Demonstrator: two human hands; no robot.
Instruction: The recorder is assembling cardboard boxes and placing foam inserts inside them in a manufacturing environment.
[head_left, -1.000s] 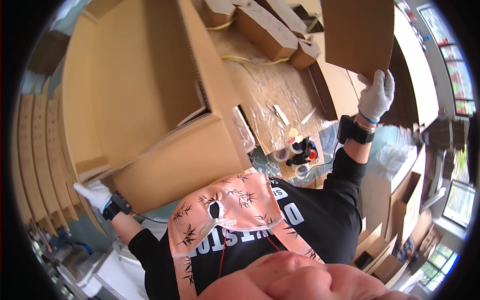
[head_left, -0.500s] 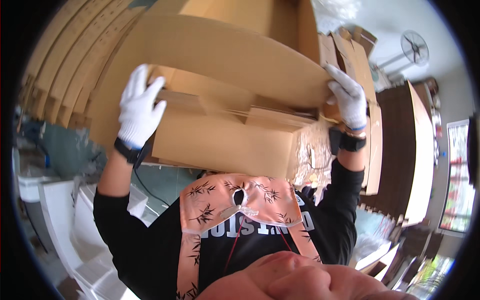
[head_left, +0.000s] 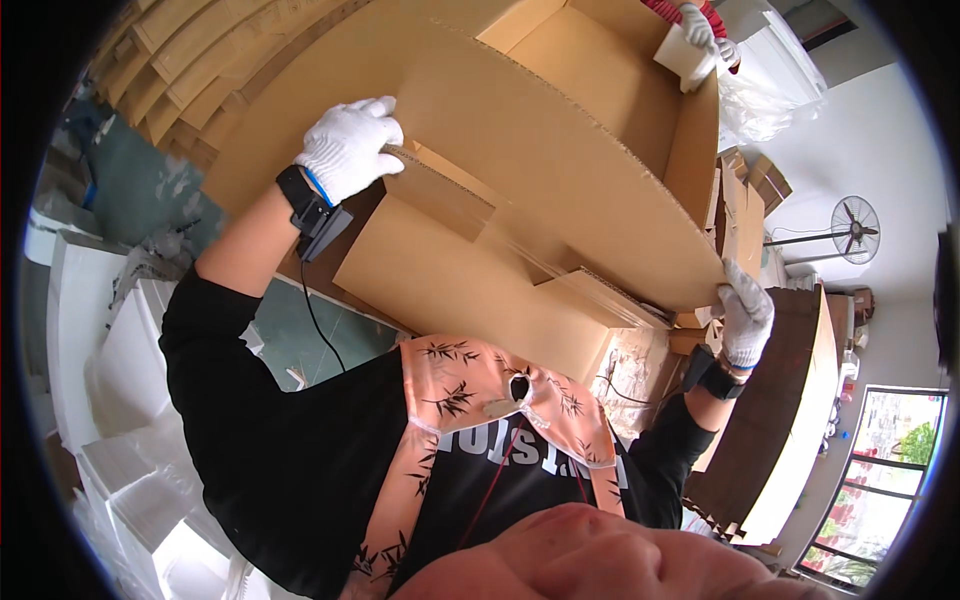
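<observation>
A large brown cardboard box (head_left: 470,270) lies open in front of me, its wide far flap (head_left: 540,170) standing across it and smaller side flaps folded inward. My left hand (head_left: 350,148), in a white knit glove, grips the box at its left end, thumb by the small inner flap (head_left: 440,190) and fingers on the wide flap. At the opposite end my right hand (head_left: 745,312), also gloved, is closed on the right corner of the wide flap. Part of its fingers is hidden behind the cardboard. Black devices are strapped to both wrists.
Beyond stands another open carton (head_left: 600,70). A co-worker's gloved hands (head_left: 698,28) hold a white foam piece (head_left: 688,60) over it. Stacked cardboard (head_left: 190,60) is at far left, white foam pieces (head_left: 120,350) at near left. A dark brown stack (head_left: 770,400) and a fan (head_left: 853,230) are at right.
The view has turned, so the box now slants down to the right. My left hand has shifted along the flap, and the co-worker's hands have come into sight.
</observation>
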